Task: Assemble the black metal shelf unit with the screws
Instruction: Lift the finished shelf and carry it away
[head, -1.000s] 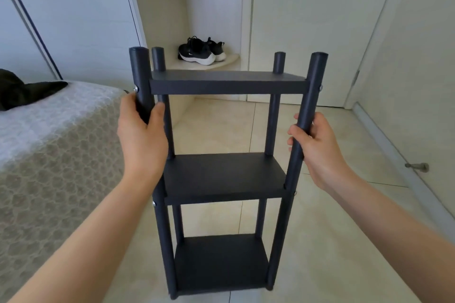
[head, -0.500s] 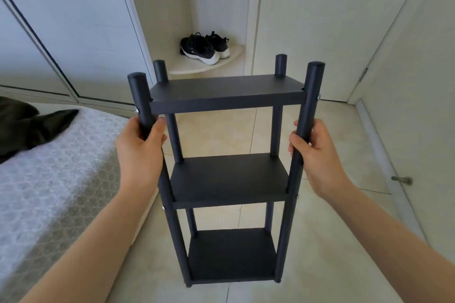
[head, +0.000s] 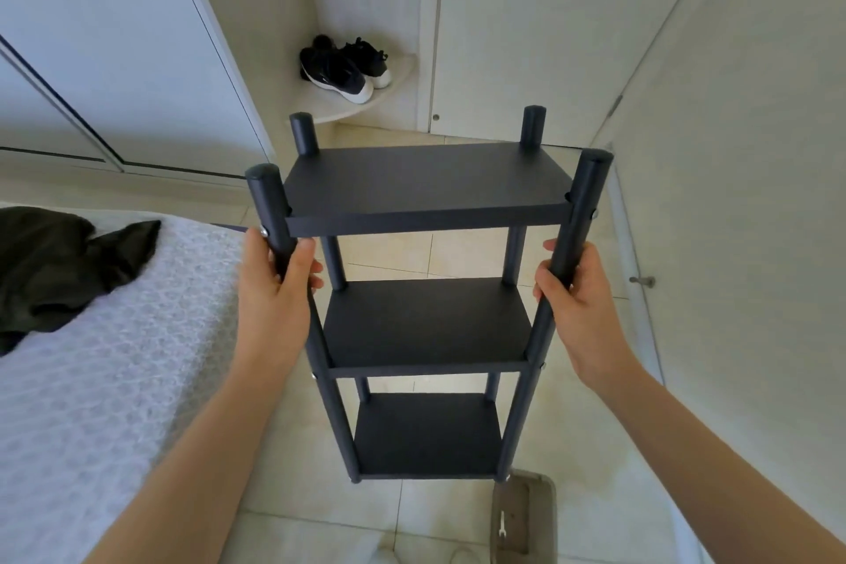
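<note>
The black shelf unit (head: pixel 425 183) stands upright in front of me, with three boards between four round posts. My left hand (head: pixel 274 298) grips the near left post just under the top board. My right hand (head: pixel 577 298) grips the near right post at the same height. Silver screw heads show on the near posts at the top and middle boards. The unit's feet are close to the tiled floor; I cannot tell whether they touch it.
A bed with a white textured cover (head: pixel 91 371) and a dark cloth (head: pixel 55 270) lies at my left. A beige slipper (head: pixel 522 517) sits on the floor by the unit's foot. Black sneakers (head: pixel 343 69) rest on a corner ledge. Doors and a wall (head: pixel 732 197) close in on the right.
The view has tipped downward and the shelf unit has sunk lower toward the floor. Both hands keep the same hold on the near posts. A slipper has come into view.
</note>
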